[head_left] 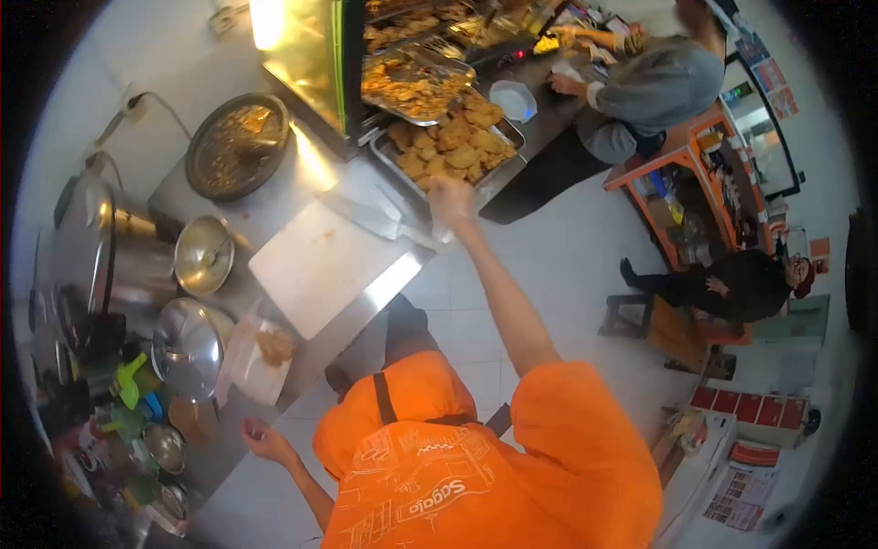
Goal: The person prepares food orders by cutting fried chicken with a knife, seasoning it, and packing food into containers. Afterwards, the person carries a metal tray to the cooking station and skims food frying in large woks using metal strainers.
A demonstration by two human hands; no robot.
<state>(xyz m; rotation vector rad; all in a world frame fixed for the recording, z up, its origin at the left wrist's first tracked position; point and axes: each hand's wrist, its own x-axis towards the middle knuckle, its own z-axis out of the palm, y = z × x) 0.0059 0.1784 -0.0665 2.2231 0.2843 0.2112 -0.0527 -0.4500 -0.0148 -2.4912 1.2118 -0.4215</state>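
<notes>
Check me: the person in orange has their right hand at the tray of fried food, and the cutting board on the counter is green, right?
Not green: the head view shows a white cutting board. The right hand is at the tray.

The right arm (508, 302) stretches out ahead of the torso (457, 476), the right hand (451, 199) bunched and blurred, while the left forearm (309, 489) angles out left of it, the left hand (266, 441) loosely curled.

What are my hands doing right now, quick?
Left hand: loosely open, nothing visible in it.
Right hand: at the edge of the tray of fried food; can't tell if its grip is closed or holding anything.
</notes>
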